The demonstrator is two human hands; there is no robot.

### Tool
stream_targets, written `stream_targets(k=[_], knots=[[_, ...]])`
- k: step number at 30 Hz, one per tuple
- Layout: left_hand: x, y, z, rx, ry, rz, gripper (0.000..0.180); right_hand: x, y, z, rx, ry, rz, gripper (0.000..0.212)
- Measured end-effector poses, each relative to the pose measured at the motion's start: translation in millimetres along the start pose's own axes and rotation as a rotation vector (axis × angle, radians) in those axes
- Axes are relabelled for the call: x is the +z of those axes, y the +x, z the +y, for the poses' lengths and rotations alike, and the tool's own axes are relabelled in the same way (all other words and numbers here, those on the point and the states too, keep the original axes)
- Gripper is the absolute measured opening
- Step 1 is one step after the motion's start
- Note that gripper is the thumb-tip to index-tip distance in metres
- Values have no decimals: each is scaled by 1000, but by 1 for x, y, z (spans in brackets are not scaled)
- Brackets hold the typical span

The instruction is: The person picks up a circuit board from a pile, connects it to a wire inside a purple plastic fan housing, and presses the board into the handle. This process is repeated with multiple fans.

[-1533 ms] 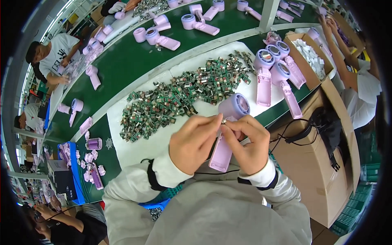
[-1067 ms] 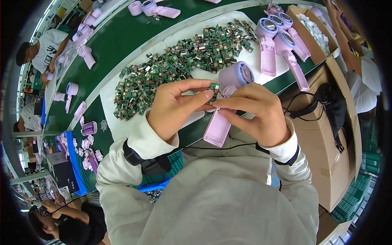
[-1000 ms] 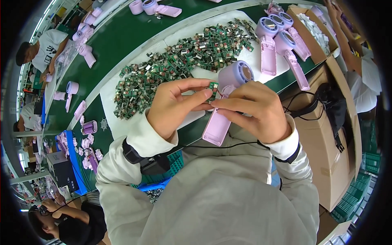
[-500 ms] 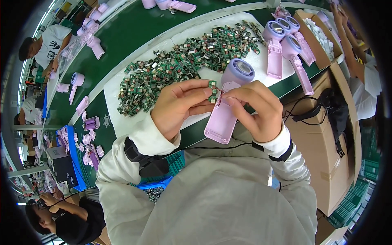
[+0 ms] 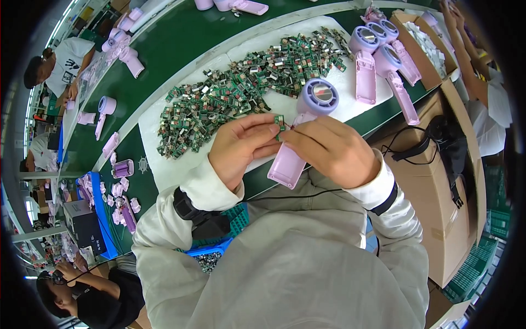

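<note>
Green, a circuit board is pointing lengthwise away between the left hand, pinching it, and the right hand, whose grip is unclear.

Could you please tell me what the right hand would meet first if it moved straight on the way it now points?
The right hand would probably first meet the small green circuit board held by the left hand, though depth there is unclear.
</note>
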State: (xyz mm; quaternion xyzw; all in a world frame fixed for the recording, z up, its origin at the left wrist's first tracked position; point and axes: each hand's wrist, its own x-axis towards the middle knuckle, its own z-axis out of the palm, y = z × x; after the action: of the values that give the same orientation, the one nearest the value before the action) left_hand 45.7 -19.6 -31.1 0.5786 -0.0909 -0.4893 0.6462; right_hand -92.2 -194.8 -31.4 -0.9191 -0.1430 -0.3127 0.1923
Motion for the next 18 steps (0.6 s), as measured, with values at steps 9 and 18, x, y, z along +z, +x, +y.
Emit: stream_targets(k=[9, 18], knots=[[15, -9, -8, 169, 112, -25, 32, 11, -7, -30, 503, 88, 220, 18], [13, -4, -13, 139, 172, -5, 31, 18, -7, -35, 411, -14, 262, 19]])
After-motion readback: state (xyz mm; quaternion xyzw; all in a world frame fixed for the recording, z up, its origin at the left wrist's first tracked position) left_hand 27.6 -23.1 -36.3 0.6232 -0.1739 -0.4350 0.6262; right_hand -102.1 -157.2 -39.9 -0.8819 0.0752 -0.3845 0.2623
